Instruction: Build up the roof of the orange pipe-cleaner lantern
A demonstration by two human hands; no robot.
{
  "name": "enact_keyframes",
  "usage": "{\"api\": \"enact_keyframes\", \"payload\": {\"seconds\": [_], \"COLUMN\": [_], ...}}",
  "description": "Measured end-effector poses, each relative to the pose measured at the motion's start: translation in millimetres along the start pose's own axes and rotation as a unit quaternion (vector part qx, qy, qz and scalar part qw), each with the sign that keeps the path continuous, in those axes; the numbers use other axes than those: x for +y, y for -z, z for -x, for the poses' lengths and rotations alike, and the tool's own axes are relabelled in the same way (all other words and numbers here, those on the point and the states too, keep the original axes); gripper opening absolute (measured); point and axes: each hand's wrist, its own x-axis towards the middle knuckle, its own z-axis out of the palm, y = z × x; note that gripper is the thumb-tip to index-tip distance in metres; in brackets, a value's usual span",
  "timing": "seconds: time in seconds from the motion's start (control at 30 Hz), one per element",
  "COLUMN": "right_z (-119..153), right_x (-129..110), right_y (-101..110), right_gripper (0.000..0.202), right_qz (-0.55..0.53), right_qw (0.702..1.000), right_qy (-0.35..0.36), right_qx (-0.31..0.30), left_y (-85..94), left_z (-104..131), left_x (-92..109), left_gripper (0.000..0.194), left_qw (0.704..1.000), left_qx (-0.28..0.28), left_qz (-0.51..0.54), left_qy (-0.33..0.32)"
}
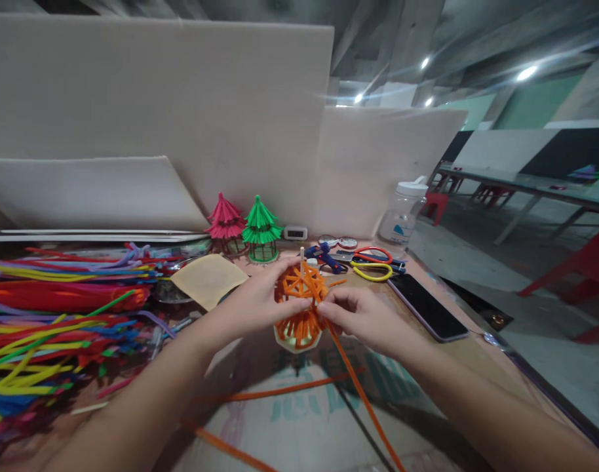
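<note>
An orange pipe-cleaner structure (299,329) with a pale base and a stick rising from its top is held up over the table. My left hand (270,295) wraps round its left side, thumb across the front. At its right side, my right hand (346,311) pinches a long orange pipe cleaner (361,390) that hangs down toward the front edge of the view. Another orange pipe cleaner (280,391) lies on the table below the structure, and one more (231,448) lies nearer. The fingertips partly hide the structure's middle.
Coloured pipe cleaners (58,328) pile up at left, beside a tan sheet (208,280). Pink (225,223) and green (261,226) small towers stand behind. A glue gun (329,257), scissors (373,263), a phone (427,308) and a bottle (400,219) are at right.
</note>
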Motion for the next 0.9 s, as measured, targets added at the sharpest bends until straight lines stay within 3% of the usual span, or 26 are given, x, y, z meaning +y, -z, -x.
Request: {"api": "enact_keyframes", "payload": {"seconds": [0.1,0.2,0.33,0.53,0.77,0.9], "right_z": [2.2,-0.9,-14.1,-24.0,-23.3,-23.3], "right_x": [-5.6,-16.8,-31.9,-33.2,-24.4,-25.2], "right_y": [12.7,21.9,21.1,13.3,3.8,-0.6], "right_gripper": [0.036,0.030,0.018,0.018,0.019,0.016], "right_qz": [0.128,0.130,0.073,0.063,0.058,0.048], "right_qw": [0.986,0.974,0.977,0.985,0.979,0.978], "right_qy": [0.064,0.104,0.143,0.119,0.119,0.134], "right_qx": [0.088,0.157,0.141,0.109,0.153,0.151], "left_y": [-0.9,-2.4,-4.9,-7.0,-7.5,-6.5], "left_z": [0.6,1.5,1.9,0.6,1.1,1.5], "left_x": [0.1,-2.2,-4.7,-5.0,-5.0,1.4], "left_gripper": [0.064,0.064,0.064,0.058,0.064,0.055], "left_qw": [1.000,1.000,0.998,0.998,1.000,0.999], "left_qx": [0.000,-0.005,0.000,0.009,0.009,-0.001], "left_qz": [0.013,0.026,0.055,0.057,0.023,0.017], "left_qy": [-0.001,0.003,0.000,-0.028,-0.014,-0.038]}}
